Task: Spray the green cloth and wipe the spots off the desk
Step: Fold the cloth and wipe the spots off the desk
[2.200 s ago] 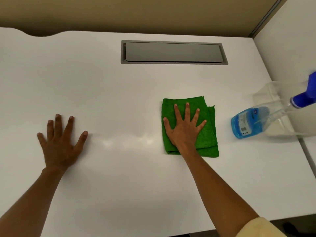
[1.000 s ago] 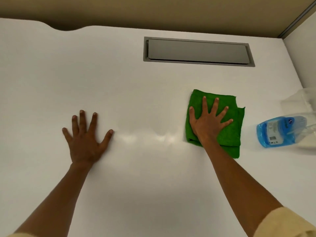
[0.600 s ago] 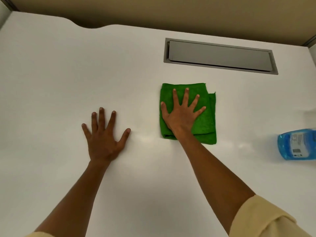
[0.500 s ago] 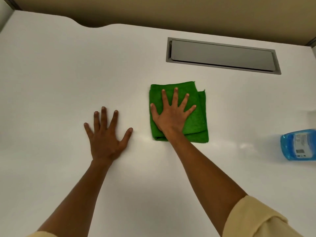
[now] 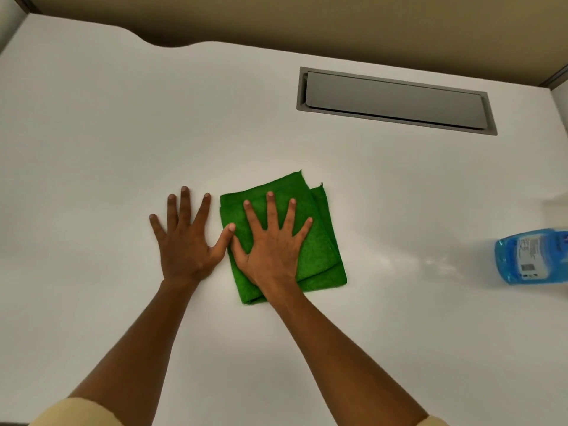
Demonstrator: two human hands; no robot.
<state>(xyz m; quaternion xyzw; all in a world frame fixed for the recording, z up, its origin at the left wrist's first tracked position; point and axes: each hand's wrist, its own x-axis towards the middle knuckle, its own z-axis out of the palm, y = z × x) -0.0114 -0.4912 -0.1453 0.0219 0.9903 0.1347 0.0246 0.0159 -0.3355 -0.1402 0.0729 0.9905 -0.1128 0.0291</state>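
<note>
though l hand [image 5: 184, 244] bare, r hand [image 5: 270, 247] flat on cloth [image 5: 319, 256]

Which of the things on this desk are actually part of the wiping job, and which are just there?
Part of the job:
green cloth, under the right hand
blue spray bottle
desk
left hand, flat on the desk

Just there:
grey cable hatch

Grey recessed cable hatch [image 5: 395, 101], closed, beneath beige partition wall [image 5: 338, 23].

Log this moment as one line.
right hand: flat on folded green cloth | left hand: flat on white desk | blue spray bottle: lying right
</note>
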